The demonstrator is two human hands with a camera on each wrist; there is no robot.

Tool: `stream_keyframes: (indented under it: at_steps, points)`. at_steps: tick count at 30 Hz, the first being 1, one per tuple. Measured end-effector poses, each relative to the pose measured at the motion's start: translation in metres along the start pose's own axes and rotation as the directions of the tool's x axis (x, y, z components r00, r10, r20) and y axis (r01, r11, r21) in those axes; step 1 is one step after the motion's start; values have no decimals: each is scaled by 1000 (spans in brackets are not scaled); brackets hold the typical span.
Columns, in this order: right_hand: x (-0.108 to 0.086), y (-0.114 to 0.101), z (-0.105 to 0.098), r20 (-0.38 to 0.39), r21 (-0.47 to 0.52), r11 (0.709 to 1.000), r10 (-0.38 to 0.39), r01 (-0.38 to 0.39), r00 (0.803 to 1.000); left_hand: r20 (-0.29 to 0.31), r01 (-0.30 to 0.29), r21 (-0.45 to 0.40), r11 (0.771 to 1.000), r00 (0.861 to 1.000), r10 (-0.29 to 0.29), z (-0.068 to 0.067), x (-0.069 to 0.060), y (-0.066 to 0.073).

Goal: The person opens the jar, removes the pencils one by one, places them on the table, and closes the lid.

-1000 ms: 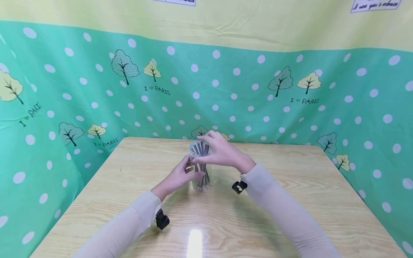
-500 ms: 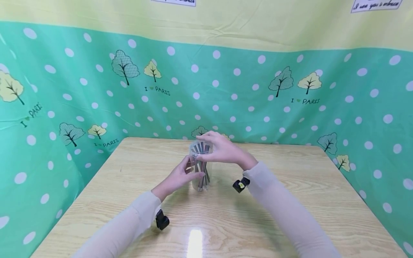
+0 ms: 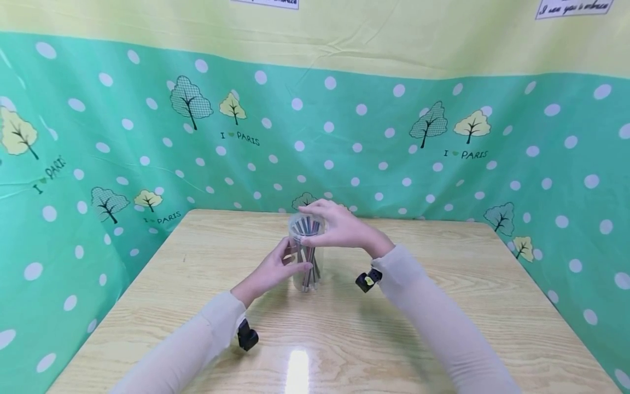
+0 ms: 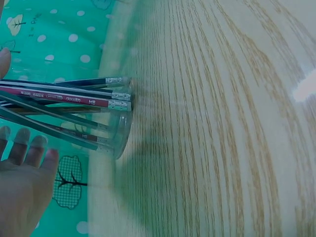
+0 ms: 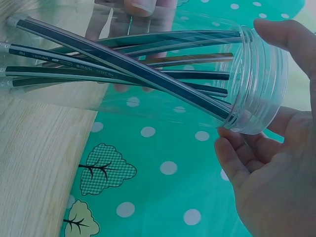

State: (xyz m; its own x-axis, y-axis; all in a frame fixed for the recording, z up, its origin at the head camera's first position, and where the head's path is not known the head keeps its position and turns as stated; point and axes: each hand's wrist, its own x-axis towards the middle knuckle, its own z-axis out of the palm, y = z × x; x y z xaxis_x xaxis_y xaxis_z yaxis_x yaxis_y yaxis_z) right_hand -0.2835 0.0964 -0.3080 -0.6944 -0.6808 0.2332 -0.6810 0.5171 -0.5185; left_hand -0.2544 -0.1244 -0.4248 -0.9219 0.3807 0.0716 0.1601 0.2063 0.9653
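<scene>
Curling fingers (image 5: 231, 158) round 1 jar (image 5: 270, 94) of several pencils (image 5: 123, 64), 2 hands (image 3: 270, 269) (image 3: 339, 227) hold it.

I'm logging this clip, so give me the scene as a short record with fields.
Container: clear jar, upright on the table
Contents: several pencils, metal-banded ends down
Left hand: holds the jar's side
Right hand: grips the jar's top
Backdrop: green and yellow cloth with dots and trees
</scene>
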Motion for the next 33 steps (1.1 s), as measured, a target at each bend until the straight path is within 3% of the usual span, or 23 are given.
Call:
stream_keyframes:
  at_steps: [27,33]
  points:
    - [-15,-2,-10,-43,58,997,-40,42,998,-20,-4,3,1000,1000,4,1,-1,-1]
    - [-20,-3,-13,-47,45,997,-55,57,997,-22,-27,-1,1000,999,27,1,1,-2]
